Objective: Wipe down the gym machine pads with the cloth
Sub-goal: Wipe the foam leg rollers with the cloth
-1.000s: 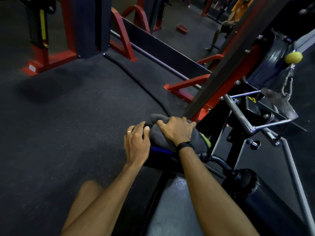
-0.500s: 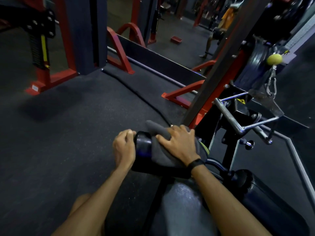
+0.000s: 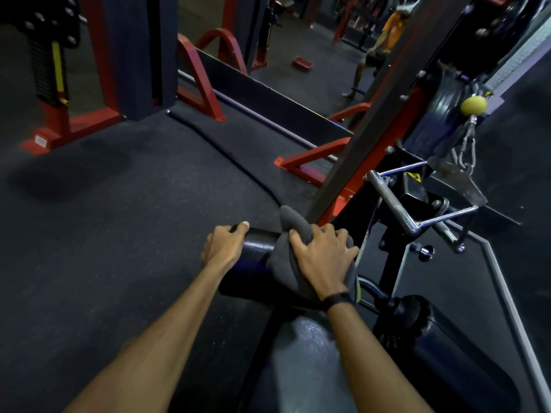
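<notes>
While my left hand [image 3: 224, 245] is curling around the end of the black roller pad [image 3: 257, 257] to steady it, my right hand [image 3: 322, 257] is gripping the grey cloth [image 3: 283, 263] draped over that pad beside the red frame [image 3: 384, 150].

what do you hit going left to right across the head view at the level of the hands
left hand gripping the roller pad's end → bare black roller pad → grey cloth draped over the pad → right hand pressing on the cloth → chrome handle attachment
</notes>
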The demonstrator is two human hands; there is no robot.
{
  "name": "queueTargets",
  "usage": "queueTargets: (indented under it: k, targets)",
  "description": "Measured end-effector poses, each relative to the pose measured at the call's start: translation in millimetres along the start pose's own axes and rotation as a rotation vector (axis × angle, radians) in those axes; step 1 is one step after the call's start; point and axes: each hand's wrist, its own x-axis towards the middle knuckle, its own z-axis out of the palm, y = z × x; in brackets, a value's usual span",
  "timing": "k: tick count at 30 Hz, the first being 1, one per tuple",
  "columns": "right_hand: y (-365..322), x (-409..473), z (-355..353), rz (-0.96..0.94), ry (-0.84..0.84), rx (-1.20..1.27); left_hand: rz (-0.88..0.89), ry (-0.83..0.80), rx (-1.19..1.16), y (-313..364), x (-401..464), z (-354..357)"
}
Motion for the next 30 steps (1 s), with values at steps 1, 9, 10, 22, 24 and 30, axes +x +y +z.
queueTargets:
  k: [1,9,10,22,24,30]
  targets:
    - [-5.2,11.4,-1.5,0.032,-0.061,-0.014,0.032,-0.004,0.005,0.5,-2.1,0.4]
    - [-95.9,33.5,9.2,-0.190,-0.250,0.023,0.210,-0.009,0.035,-26.4,5.4,-2.7]
    - [-101.4,30.7,9.7,-0.227,-0.228,0.027,0.193,-0.008,0.026,-30.7,4.7,-3.8]
    - [-33.8,-50.9,19.1,-0.443,0.333,0.148,0.478,0.068,-0.327,-70.8,-60.8,-13.2]
    - [-13.8,-38.5,11.9,-0.289,0.315,0.105,0.489,0.084,-0.333,-70.6,-57.5,-10.9]
    - [13.2,23.4,-9.3,0.135,-0.051,0.051,0.468,0.061,-0.400,-67.7,-65.3,-8.6]
